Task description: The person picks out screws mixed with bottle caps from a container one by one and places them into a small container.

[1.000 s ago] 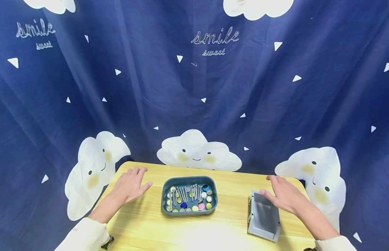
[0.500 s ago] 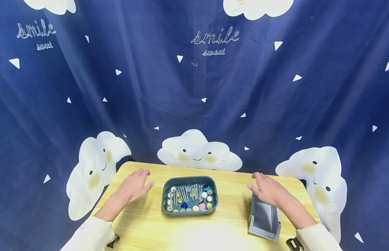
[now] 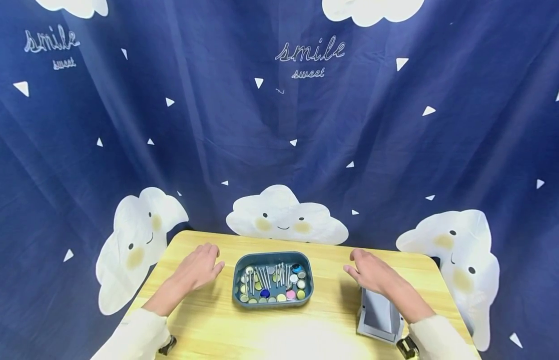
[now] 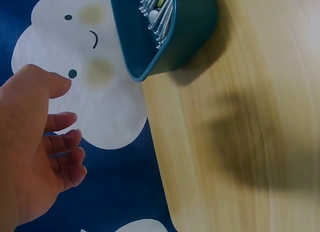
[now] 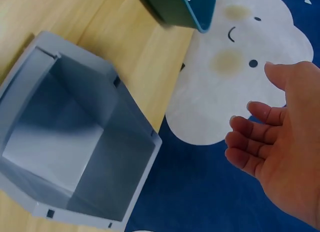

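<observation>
Teal tray [image 3: 267,259] sits btwn the hands on wood-grain table [image 3: 261,327], long axis running L–R. Smooth, rounded-rect., w/ slim metal bolts [image 3: 263,278] + coloured round discs [image 3: 290,295] inside. Grey boxy bin [image 5: 55,127] near R hand [image 3: 374,274]. L hand [image 3: 198,268] likewise: fingers loosely bent, thumb apart. Vs 0.5 s ago, both nearer tray, R esp.

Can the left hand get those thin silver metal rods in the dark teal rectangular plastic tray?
Probably yes: the left hand looks empty and hangs beside the dark teal tray, which is open on top, so the thin silver metal rods lie uncovered.
</observation>
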`<state>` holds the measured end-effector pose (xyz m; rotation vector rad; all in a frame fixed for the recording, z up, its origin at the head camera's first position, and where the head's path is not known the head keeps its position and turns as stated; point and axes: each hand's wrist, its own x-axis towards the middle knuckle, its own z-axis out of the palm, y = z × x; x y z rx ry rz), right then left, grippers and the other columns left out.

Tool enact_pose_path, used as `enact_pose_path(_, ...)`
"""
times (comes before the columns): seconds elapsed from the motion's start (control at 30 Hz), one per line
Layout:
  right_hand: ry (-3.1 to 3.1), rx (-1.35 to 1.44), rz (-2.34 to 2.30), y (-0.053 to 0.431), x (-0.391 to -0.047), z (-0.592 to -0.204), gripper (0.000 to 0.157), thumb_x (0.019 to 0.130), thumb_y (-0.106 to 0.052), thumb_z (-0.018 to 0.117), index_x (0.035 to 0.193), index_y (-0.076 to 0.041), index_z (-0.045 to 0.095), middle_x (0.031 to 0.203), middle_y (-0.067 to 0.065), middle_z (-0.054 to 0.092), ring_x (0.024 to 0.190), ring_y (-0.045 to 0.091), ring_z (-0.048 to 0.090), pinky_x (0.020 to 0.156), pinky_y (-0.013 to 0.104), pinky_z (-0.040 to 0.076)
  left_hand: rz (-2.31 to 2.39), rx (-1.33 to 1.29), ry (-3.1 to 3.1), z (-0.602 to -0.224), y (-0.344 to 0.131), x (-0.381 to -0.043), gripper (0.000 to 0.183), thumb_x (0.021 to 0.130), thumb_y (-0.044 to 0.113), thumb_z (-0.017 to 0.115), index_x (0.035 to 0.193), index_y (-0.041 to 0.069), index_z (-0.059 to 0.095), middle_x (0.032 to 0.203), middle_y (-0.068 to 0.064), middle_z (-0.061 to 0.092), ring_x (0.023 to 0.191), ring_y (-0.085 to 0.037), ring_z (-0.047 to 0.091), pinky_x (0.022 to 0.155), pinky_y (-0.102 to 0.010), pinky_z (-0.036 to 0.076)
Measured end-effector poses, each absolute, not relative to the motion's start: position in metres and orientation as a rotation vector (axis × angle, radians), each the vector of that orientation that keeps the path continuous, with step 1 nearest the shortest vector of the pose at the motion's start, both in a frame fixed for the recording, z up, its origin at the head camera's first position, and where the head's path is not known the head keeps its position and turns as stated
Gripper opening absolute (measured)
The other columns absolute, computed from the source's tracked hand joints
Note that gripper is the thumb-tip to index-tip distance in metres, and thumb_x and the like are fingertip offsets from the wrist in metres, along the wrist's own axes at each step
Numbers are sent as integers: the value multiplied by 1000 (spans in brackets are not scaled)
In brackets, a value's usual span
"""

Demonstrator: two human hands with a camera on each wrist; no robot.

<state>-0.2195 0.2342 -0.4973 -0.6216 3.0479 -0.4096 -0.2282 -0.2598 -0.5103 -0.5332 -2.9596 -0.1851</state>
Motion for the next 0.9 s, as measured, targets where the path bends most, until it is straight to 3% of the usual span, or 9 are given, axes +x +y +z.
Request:
enact_pose_path(0.2, 3044, -649, -424, 225, -224, -509, 25, 103, -28, 59, 106, -3, 58, 93, 6, 62, 84, 18, 59, 78, 42, 57, -189, -550, -2990, -520, -257, -233, 25, 98, 31, 61, 97, 6, 55, 87, -6, 52, 81, -25, 51, 71, -39, 52)
enact_pose_path(0.5, 2996, -663, -397, 214, -230, -524, 21, 106, -27, 56, 102, -6, 57, 96, 6, 62, 90, 21, 62, 82, 42, 59, -172, -568, -2987, -528, -249, -233, 24, 98, 29, 60, 92, 6, 54, 82, -5, 51, 79, -26, 51, 70, -40, 51)
enact_pose_path(0.9, 3003, -702, -419, 200, -233, -544, 18, 105, -24, 57, 95, -9, 54, 84, 0, 53, 77, 14, 50, 68, 35, 50, -150, -593, -2977, -544, -240, -232, 25, 102, 27, 58, 89, 7, 51, 80, -7, 50, 80, -28, 51, 73, -43, 52)
